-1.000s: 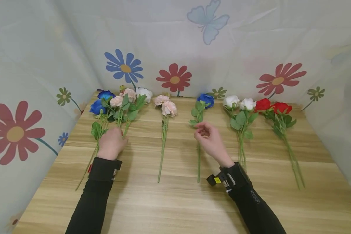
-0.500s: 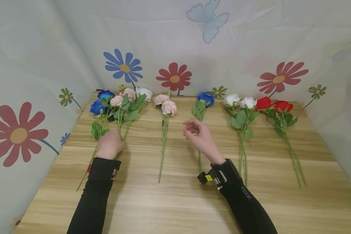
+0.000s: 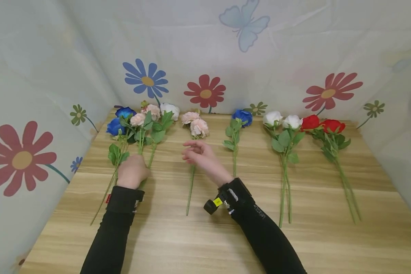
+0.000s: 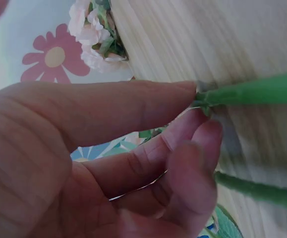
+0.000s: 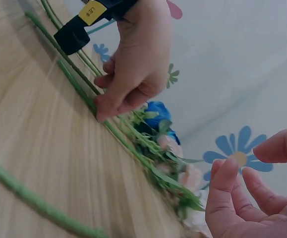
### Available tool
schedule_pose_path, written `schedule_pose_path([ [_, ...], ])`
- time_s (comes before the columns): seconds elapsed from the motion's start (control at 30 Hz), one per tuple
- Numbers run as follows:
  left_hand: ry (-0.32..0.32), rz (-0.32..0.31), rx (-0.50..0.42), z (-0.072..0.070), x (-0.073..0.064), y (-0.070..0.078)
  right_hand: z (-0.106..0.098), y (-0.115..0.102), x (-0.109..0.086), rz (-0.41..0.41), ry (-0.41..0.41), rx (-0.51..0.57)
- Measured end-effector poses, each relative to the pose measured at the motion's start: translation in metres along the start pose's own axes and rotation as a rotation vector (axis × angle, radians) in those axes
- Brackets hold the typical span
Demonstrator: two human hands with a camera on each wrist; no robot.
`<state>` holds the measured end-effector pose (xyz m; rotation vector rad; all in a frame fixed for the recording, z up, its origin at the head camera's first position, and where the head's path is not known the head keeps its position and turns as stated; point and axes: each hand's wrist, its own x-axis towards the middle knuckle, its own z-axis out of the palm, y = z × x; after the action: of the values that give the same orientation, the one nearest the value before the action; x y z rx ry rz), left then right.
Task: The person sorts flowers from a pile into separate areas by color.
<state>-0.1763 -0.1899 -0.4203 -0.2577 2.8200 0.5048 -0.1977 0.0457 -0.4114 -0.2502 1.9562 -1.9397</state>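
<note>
In the head view my left hand (image 3: 133, 173) is low over the left-hand group of artificial flowers. Its thumb and fingers pinch a green stem (image 4: 252, 91) in the left wrist view; that stem appears to belong to the white rose (image 3: 170, 110). Beside it lie pink flowers (image 3: 137, 120) and blue roses (image 3: 115, 126). My right hand (image 3: 205, 161) hovers above the stems of a separate pair of pink flowers (image 3: 199, 128), partly hiding them. Its fingers (image 5: 222, 183) are loosely bent, with a gap to the thumb and nothing held.
Right of my right hand a single blue rose (image 3: 242, 117) lies on the wooden table (image 3: 178, 243). Farther right are two white roses (image 3: 292, 121) and two red roses (image 3: 333, 125). A flower-printed cloth (image 3: 281, 57) stands behind the table.
My right hand has moved left, from over the blue rose's stem to over the pink flowers' stems. My left hand has stayed at the left group.
</note>
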Motion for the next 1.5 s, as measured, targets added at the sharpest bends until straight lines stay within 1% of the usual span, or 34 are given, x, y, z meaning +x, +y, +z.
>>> schedule_pose_path([
  [0.2,-0.001,-0.001,0.012,0.001,0.001,0.002,0.016,0.009,0.018,0.057,-0.01,0.033],
  [0.33,-0.013,0.009,0.034,0.001,0.002,0.002,0.021,0.014,0.021,0.083,-0.022,0.063],
  [0.4,-0.022,0.025,0.027,0.001,0.003,0.001,0.022,0.016,0.02,0.09,-0.018,0.069],
  [0.47,-0.035,0.038,0.001,0.001,0.005,0.0,0.022,0.016,0.019,0.094,-0.011,0.079],
  [0.63,-0.068,0.083,-0.098,0.001,0.005,-0.001,0.019,0.016,0.013,0.07,-0.013,0.097],
  [0.83,-0.09,0.167,-0.148,-0.001,0.005,0.002,0.013,0.013,0.002,0.022,-0.005,0.1],
  [1.07,-0.099,0.222,-0.224,-0.002,0.003,0.009,0.004,0.01,-0.006,-0.033,0.001,0.057],
  [1.23,-0.08,0.256,-0.274,-0.003,0.0,0.012,-0.004,0.005,-0.011,-0.063,0.007,0.026],
  [1.37,-0.043,0.297,-0.28,-0.005,-0.003,0.015,-0.013,0.001,-0.015,-0.084,0.018,0.023],
  [1.5,-0.037,0.321,-0.313,-0.007,-0.007,0.02,-0.021,-0.001,-0.018,-0.092,0.022,0.003],
])
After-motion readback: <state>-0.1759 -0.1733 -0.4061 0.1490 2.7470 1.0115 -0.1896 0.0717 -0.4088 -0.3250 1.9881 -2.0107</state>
